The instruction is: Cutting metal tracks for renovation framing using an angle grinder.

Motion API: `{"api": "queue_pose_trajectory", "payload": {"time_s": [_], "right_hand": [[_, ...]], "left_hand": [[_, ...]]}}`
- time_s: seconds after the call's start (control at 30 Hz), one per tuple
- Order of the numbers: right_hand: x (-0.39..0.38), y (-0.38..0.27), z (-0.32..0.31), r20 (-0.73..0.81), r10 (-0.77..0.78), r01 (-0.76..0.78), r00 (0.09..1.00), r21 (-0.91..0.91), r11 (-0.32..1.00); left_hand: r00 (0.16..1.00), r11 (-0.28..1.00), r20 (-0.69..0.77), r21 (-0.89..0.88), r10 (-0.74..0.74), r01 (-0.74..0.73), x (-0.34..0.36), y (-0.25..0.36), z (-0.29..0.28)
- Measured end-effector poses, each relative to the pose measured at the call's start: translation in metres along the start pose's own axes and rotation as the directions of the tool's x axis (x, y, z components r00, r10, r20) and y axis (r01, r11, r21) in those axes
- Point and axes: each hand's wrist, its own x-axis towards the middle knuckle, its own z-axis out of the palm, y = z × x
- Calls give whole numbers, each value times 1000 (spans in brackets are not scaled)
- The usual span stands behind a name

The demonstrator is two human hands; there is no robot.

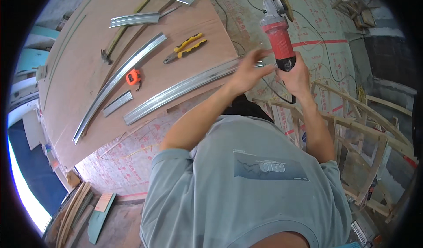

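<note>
My right hand (294, 75) grips the black handle of a red angle grinder (278, 43), disc end upward, beside the board's right edge. My left hand (252, 72), slightly blurred, is open with loosely bent fingers over the end of a long metal channel (167, 94), left of the grinder; whether it touches either is unclear. On the board (88, 45) lie yellow-handled pliers (185, 47), an orange tape measure (133, 77), a hammer (105, 56), another long channel (119, 85) and several short metal pieces (134, 19).
Wooden frames (361, 129) stand at the right over red-printed green floor sheeting (330, 63), crossed by a black cord (322, 40). Timber strips (72, 208) lean at lower left near a teal offcut (99, 223). A dark blue panel (31, 160) stands at the far left.
</note>
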Motion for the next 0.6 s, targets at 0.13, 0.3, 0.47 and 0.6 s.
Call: {"api": "queue_pose_trajectory", "payload": {"time_s": [0.13, 0.3, 0.47, 0.6], "right_hand": [[-17, 26, -8, 6, 41, -41, 999, 110, 993], [-26, 32, -23, 198, 77, -167, 977, 488, 857], [-34, 42, -20, 205, 28, -163, 978, 684, 711], [-30, 57, -32, 149, 43, -120, 988, 554, 824]], "left_hand": [[984, 543, -160, 834, 81, 91, -117, -9, -149], [979, 77, -188, 980, 81, 182, -198, 1, -234], [997, 18, -71, 997, -11, 71, -184, -4, -255], [999, 111, -43, 993, -23, 45, -172, -8, -249]]}}
